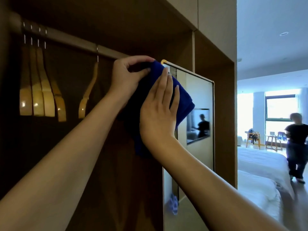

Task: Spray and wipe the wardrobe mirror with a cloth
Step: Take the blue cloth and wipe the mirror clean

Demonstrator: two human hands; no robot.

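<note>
Wardrobe interior w/ wooden hangers (pixel 42 90): left hand (pixel 128 75) pinches blue cloth (pixel 181 95) at mirror (pixel 196 147) top corner, right hand (pixel 160 114) flat, pressing it. Wiping barely begun; lower glass left.

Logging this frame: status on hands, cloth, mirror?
Left hand pinches blue cloth at the mirror top corner. Right hand flat, pressing cloth to the glass. Nothing blocking the mirror; hangers off left.

Wooden hangers (pixel 41 90) on rail (pixel 66 39); beds (pixel 260 164), a person (pixel 298 147)
</note>
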